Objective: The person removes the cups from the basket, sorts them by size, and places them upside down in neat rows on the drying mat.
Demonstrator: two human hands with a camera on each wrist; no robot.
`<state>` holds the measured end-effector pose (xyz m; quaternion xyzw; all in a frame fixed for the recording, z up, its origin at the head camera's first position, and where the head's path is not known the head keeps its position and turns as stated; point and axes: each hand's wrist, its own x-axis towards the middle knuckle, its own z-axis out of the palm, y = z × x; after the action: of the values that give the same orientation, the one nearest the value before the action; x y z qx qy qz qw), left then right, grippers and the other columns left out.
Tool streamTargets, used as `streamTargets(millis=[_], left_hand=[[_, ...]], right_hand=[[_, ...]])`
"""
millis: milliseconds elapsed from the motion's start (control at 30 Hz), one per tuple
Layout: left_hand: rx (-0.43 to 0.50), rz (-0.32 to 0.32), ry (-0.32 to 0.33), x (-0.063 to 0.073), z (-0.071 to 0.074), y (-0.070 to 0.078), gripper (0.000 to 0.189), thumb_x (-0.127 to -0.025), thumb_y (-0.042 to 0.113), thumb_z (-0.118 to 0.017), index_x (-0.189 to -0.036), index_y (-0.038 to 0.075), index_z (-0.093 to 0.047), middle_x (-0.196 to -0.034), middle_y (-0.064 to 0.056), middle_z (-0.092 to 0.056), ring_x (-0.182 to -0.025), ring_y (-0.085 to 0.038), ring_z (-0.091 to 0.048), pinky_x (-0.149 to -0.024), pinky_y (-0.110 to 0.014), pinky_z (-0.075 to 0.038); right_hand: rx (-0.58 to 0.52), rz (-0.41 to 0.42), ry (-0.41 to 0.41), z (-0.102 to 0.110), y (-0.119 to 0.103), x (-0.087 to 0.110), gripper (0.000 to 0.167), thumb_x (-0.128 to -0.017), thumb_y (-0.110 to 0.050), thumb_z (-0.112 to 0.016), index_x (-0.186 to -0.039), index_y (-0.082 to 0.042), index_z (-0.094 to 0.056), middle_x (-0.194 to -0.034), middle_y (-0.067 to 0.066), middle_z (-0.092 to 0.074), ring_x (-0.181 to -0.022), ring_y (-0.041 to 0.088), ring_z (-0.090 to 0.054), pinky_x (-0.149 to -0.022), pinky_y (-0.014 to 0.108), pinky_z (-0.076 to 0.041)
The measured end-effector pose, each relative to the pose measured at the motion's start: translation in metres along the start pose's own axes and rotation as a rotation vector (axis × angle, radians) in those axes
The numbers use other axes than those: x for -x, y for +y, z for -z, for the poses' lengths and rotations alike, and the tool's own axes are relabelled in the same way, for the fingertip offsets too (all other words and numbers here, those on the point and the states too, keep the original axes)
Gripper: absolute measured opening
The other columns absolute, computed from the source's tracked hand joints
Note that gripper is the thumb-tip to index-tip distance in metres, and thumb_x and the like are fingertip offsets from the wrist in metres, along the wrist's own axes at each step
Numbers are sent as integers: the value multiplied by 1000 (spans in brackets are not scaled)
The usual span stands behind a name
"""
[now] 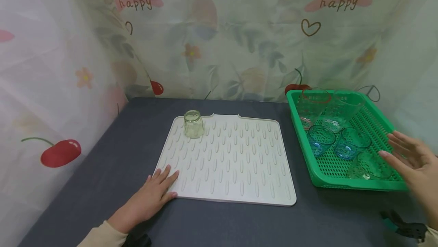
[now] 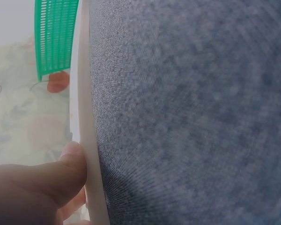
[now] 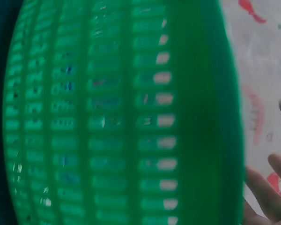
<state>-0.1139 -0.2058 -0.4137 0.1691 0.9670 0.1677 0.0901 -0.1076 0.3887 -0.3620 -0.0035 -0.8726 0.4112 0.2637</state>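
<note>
A white ribbed drying mat (image 1: 236, 159) lies on the dark table. On its far left corner a pale greenish glass (image 1: 194, 125) stands upside down. My left hand (image 1: 150, 197) rests with spread fingers on the mat's near left corner; in the left wrist view the thumb (image 2: 72, 164) lies against the mat's edge. My right hand (image 1: 412, 159) hovers over the right side of the green basket (image 1: 308, 163), fingers loosely extended and holding nothing. Inside the basket are several glasses, among them a blue glass (image 1: 352, 142) and a clear glass (image 1: 369, 166) nearest that hand.
Taller clear glasses (image 1: 343, 110) stand at the back of the basket. A printed curtain (image 1: 222, 41) hangs behind and at both sides. The dark table (image 1: 126, 144) reaches around the mat, and a black strap (image 1: 405, 227) shows at my right wrist.
</note>
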Motion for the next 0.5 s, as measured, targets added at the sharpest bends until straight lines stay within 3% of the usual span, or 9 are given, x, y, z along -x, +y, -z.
streamTargets(millis=[100, 200, 267, 300, 333, 400, 433, 500], left_hand=[[1, 8, -6, 0, 0, 0, 61, -97, 39, -54, -148, 10, -40, -156, -24, -27, -142, -50, -19, -110, -68, -19], [6, 12, -10, 0, 0, 1, 61, -96, 39, -55, -148, 10, -40, -156, -23, -26, -143, -49, -19, -110, -68, -19], [6, 7, -7, 0, 1, 1, 61, -96, 39, -55, -148, 10, -40, -155, -24, -27, -142, -50, -20, -110, -68, -19], [8, 6, -7, 0, 1, 1, 61, -96, 38, -55, -148, 10, -40, -155, -24, -27, -142, -50, -20, -110, -68, -19], [6, 4, -5, 1, 1, 2, 60, -96, 38, -55, -148, 10, -41, -155, -24, -27, -142, -50, -20, -110, -68, -20], [5, 4, -4, 1, 1, 2, 60, -96, 37, -56, -148, 10, -41, -155, -24, -27, -142, -50, -20, -110, -68, -20], [5, 4, -3, 1, 1, 2, 60, -96, 37, -56, -148, 10, -41, -155, -24, -27, -142, -50, -20, -110, -68, -20], [2, 9, -3, 0, 1, 2, 61, -96, 37, -56, -148, 10, -41, -155, -24, -27, -142, -50, -20, -110, -68, -20]], right_hand=[[51, -41, -91, 3, 15, -3, 63, -99, -13, -56, -153, -24, -27, -154, -16, -28, -129, -17, -28, -116, 18, -20], [98, -83, -212, 6, 21, -7, 66, -98, -21, -58, -155, -23, -23, -157, -13, -21, -124, -22, -22, -116, 54, -22], [152, -100, -289, 8, 22, -12, 69, -98, -25, -59, -155, -17, -22, -160, 1, -19, -141, -4, -21, -105, 64, -29], [172, -114, -331, 9, 21, -14, 71, -97, -27, -60, -155, -13, -21, -161, 11, -17, -147, 12, -21, -97, 71, -29], [198, -125, -369, 10, 20, -17, 73, -97, -29, -60, -155, -9, -20, -160, 21, -16, -147, 30, -22, -90, 72, -31], [236, -139, -438, 12, 18, -21, 77, -96, -31, -61, -154, -2, -19, -153, 36, -17, -132, 59, -27, -84, 70, -35], [249, -145, -468, 12, 16, -23, 78, -96, -32, -61, -152, 2, -19, -149, 40, -19, -121, 66, -30, -83, 70, -37], [274, -152, -515, 14, 16, -26, 80, -95, -33, -62, -151, 5, -21, -147, 42, -22, -118, 67, -32, -81, 68, -39]])
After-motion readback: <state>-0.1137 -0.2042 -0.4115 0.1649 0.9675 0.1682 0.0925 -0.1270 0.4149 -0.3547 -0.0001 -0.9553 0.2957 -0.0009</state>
